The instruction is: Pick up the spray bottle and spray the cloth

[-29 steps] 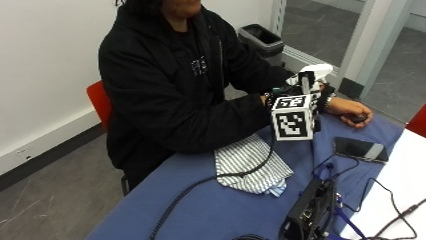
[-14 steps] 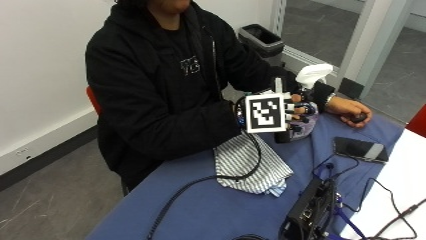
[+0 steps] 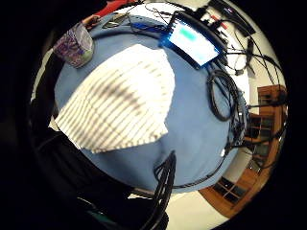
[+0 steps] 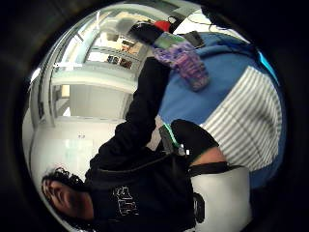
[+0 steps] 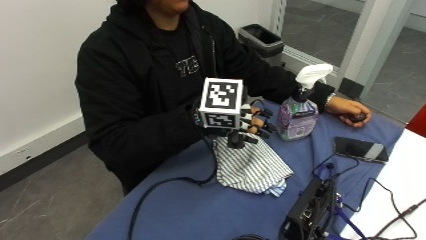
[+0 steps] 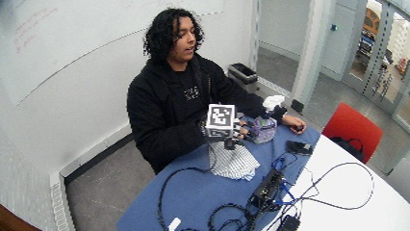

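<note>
hand (image 5: pixel 256 125) moved off spray bottle (image 5: pixel 297 114) | fingers relaxed, holding nothing | above cloth (image 5: pixel 249 165)

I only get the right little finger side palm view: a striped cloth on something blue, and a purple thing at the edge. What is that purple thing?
Observer: A spray bottle with a white trigger head. It stands upright on the table, beside the cloth.
Visitor: Is the gloved hand holding it?
Observer: No. The hand hovers above the cloth with its fingers relaxed. It is near the bottle and holds nothing.
Visitor: And the other hand?
Observer: The bare hand rests on the table beyond the bottle and does not touch it.
</note>
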